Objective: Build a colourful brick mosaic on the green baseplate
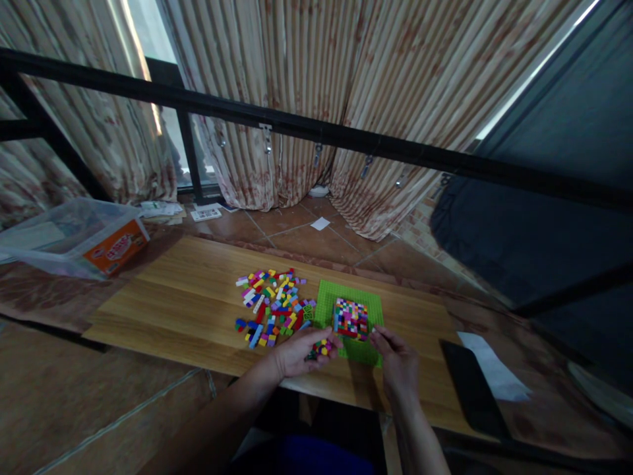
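Observation:
On the wooden board lies a green baseplate [326,293] with a block of many-coloured toy bricks [351,318] built up on it. My left hand [301,355], palm up and fingers curled, cups several small toy bricks [324,346] at the baseplate's near left edge. My right hand [398,356] is at the right edge of the baseplate, beside the built block. Its thumb and fingertips are pinched together, with a tiny pale bit showing at the tips, too small to name. A loose pile of toy bricks [277,290] spreads to the left of the baseplate.
The wooden board [168,297] reaches far to the left. A clear plastic bin [64,227] with an orange label stands at its far left. At the right end lie a dark flat object [472,389] and white paper [494,369]. A black metal rail [316,128] crosses before curtains.

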`<action>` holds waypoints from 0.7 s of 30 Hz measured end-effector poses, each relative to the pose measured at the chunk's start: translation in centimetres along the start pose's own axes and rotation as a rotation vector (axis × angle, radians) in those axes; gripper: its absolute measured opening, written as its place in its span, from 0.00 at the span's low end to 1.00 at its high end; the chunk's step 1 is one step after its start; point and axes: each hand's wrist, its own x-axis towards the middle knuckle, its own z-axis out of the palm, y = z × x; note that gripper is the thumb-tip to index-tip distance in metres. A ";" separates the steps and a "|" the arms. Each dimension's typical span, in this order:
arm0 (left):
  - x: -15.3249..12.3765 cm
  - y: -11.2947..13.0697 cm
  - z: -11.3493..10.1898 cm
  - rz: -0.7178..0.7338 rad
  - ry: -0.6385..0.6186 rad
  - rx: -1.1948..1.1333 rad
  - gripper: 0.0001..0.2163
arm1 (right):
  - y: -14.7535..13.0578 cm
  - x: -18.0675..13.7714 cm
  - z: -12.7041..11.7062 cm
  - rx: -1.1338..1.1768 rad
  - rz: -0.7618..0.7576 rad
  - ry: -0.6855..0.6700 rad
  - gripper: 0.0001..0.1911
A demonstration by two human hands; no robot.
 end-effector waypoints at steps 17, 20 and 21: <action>0.1 -0.1 -0.4 -0.009 -0.014 0.015 0.20 | 0.4 3.0 1.2 -0.686 -0.428 -0.167 0.16; 0.2 -0.2 -0.5 0.000 -0.012 0.025 0.20 | 0.2 3.1 1.4 -0.718 -0.476 -0.182 0.16; 0.2 -0.2 -0.5 0.001 -0.010 0.027 0.20 | 0.2 3.2 1.4 -0.718 -0.482 -0.187 0.16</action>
